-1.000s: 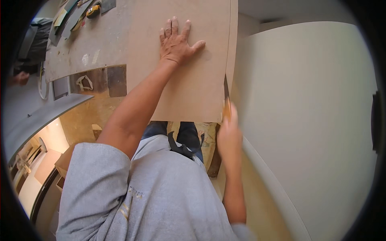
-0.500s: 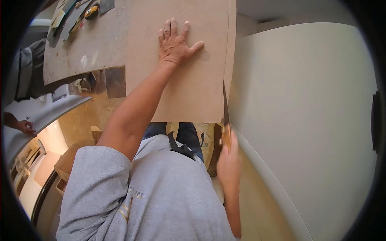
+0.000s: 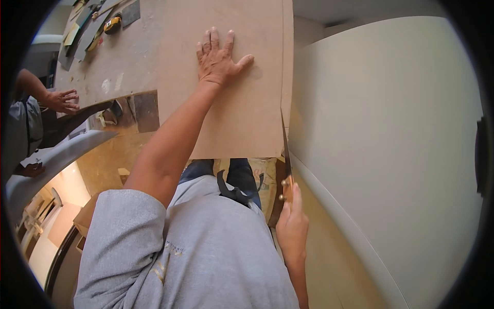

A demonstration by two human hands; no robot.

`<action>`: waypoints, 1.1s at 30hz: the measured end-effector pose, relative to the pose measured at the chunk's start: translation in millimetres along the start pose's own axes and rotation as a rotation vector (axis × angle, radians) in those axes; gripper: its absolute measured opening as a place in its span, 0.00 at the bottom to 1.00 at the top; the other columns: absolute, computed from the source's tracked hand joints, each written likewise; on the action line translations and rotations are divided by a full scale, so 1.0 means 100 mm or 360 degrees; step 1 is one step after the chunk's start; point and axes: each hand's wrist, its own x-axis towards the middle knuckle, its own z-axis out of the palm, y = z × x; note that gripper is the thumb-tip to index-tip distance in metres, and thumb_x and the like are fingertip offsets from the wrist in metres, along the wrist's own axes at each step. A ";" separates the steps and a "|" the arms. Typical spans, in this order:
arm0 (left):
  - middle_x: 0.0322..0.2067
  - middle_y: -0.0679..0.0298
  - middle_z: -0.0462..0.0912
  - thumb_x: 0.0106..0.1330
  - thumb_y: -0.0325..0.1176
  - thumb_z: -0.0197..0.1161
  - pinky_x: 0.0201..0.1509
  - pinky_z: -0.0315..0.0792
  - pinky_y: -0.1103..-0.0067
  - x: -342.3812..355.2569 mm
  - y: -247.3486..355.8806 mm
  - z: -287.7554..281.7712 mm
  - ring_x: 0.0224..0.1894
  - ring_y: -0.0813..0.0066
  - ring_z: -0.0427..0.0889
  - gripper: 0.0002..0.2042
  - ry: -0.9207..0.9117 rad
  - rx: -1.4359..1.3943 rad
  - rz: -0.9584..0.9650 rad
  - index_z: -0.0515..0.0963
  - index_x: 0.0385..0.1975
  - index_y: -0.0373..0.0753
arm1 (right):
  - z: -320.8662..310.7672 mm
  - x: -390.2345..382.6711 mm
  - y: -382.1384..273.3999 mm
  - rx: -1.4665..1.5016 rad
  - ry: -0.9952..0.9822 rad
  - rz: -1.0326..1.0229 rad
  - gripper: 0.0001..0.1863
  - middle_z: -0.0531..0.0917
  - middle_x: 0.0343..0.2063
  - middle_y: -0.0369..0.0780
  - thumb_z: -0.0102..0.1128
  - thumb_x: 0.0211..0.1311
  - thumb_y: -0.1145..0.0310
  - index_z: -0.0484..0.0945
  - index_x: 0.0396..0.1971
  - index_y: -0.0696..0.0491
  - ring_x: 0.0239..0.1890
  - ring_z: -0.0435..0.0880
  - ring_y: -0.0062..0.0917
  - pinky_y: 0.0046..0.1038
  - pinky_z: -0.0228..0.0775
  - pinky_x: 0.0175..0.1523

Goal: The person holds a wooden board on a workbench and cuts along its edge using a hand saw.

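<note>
My left hand (image 3: pixel 216 64) lies flat with spread fingers on a light brown board (image 3: pixel 242 123) lying at the end of a worn workbench (image 3: pixel 103 69). My right hand (image 3: pixel 292 226) is wrapped round the wooden handle of a handsaw (image 3: pixel 285 147), low beside my torso. The long, narrow blade reaches up into the board near its right edge, in line with a thin straight line along that side.
A large pale curved panel (image 3: pixel 391 134) stands at the right. At the left, a co-worker's hand (image 3: pixel 62 100) is beside the bench, above a grey strip (image 3: pixel 77 152). A yellow tape measure (image 3: pixel 112 23) lies among dark offcuts (image 3: pixel 77 38) at the back left.
My right hand and the saw have moved back toward me, down in the picture. My left hand stays on the board. The co-worker has come further into view at the left.
</note>
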 end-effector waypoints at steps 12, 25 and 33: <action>0.82 0.46 0.51 0.64 0.77 0.55 0.85 0.37 0.53 -0.06 -0.13 0.01 0.85 0.50 0.44 0.50 -0.0007 0.0009 -0.0017 0.61 0.81 0.51 | 0.03 1.06 -0.46 0.0058 -0.0188 0.0052 0.28 0.83 0.58 0.58 0.46 0.79 0.68 0.64 0.77 0.48 0.56 0.84 0.59 0.52 0.76 0.58; 0.83 0.47 0.50 0.62 0.78 0.56 0.86 0.36 0.54 -0.03 0.08 0.00 0.86 0.51 0.42 0.51 -0.0052 -0.0039 0.0007 0.60 0.81 0.52 | 0.20 1.90 -0.49 -0.0098 -0.0082 -0.0011 0.26 0.86 0.49 0.60 0.45 0.81 0.69 0.65 0.76 0.50 0.51 0.85 0.60 0.53 0.76 0.54; 0.83 0.46 0.50 0.62 0.77 0.56 0.86 0.35 0.54 0.00 0.05 -0.05 0.86 0.50 0.43 0.51 -0.0042 -0.0026 -0.0006 0.61 0.81 0.51 | 0.07 0.05 0.10 0.0147 0.0010 -0.0006 0.27 0.83 0.57 0.59 0.43 0.82 0.67 0.64 0.78 0.47 0.56 0.84 0.57 0.50 0.76 0.57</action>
